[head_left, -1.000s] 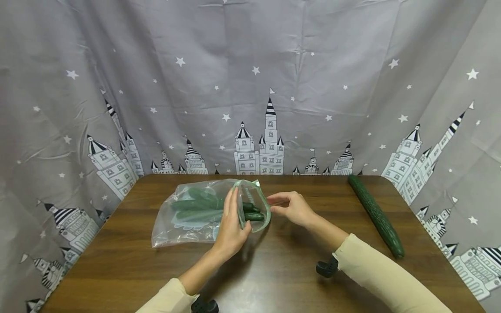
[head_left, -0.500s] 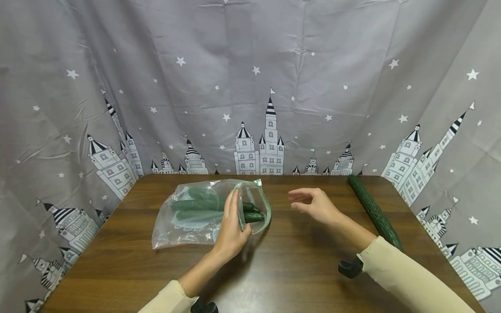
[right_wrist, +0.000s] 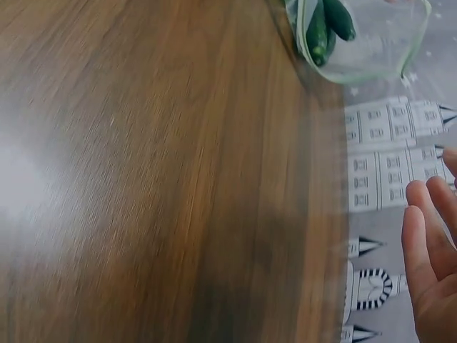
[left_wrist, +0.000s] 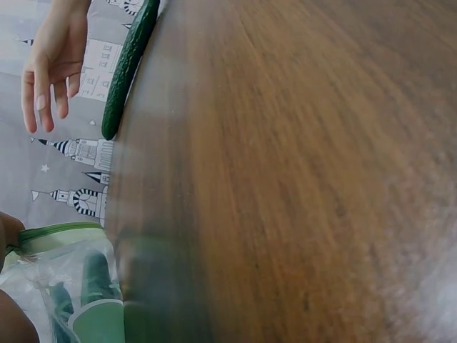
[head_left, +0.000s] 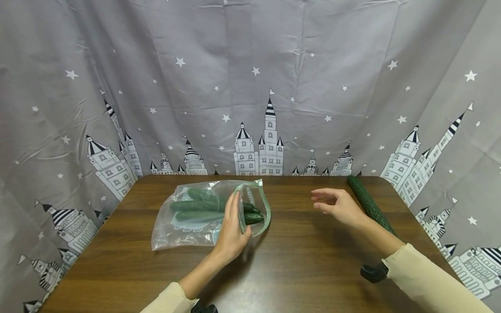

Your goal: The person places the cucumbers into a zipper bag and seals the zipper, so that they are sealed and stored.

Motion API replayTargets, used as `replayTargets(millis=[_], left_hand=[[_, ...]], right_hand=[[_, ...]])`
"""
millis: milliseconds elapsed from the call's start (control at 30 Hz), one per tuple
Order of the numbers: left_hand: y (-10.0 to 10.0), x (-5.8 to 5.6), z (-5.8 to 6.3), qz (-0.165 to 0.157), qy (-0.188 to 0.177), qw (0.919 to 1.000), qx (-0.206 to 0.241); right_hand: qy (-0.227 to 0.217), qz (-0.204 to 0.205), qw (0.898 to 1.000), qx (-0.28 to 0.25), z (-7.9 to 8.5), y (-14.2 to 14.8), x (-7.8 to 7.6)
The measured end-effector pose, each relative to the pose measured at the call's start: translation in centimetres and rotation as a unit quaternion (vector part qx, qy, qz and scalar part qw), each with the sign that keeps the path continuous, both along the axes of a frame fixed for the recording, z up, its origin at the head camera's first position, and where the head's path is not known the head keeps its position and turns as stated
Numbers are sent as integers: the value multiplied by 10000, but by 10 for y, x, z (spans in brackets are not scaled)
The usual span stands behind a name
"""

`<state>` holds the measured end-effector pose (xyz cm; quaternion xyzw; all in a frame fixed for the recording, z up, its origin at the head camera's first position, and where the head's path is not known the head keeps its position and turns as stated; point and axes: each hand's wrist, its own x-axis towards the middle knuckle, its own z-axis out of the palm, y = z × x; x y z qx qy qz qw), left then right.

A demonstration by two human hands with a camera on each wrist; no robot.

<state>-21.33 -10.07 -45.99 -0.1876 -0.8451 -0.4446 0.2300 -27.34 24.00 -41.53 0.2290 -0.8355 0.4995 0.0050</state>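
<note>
The right hand point(head_left: 340, 211) has drawn away from the mouth of the clear zip bag point(head_left: 166, 230) over the last second and now hovers to the bag's right, above the wooden table point(head_left: 293, 269). It is near the loose cucumber point(head_left: 369, 204) but, so far as the views show, not touching it. Its thumb and fingers are gently curved and parted, with nothing between them. That cucumber lies well apart from the bag, on its right, running from the far table edge toward the person and partly hidden by the right forearm. The left hand point(head_left: 231, 239) has stayed at the bag's near side, thumb by the green-edged rim and fingers along the plastic; it seems to pinch the mouth, though the exact contact is hard to tell. The bag's mouth gapes rightward, so the left hand alone appears to steady it, which leaves the right hand free. Inside the bag at least three cucumbers point(head_left: 195, 205) lie side by side, their ends near the mouth. A castle-print curtain point(head_left: 250, 52) hangs behind the bag.
</note>
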Motion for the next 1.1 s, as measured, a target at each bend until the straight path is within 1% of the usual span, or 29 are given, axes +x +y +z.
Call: replayTargets(millis=[167, 400, 667, 933, 1100], left_hand=[[0, 2, 0, -33, -47, 10000, 10], [-1, 2, -1, -44, -83, 10000, 19], [-2, 1, 0, -45, -42, 10000, -29], [0, 1, 1, -24, -91, 9999, 41], [0, 0, 2, -25, -122, 9999, 52]], right_hand=[[118, -117, 9998, 146, 1, 18, 4], [-3, -322, 9993, 171, 7, 38, 10], [82, -520, 9976, 442, 12, 65, 20], [426, -719, 9951, 535, 7, 97, 28], [429, -905, 9938, 482, 1, 115, 35]])
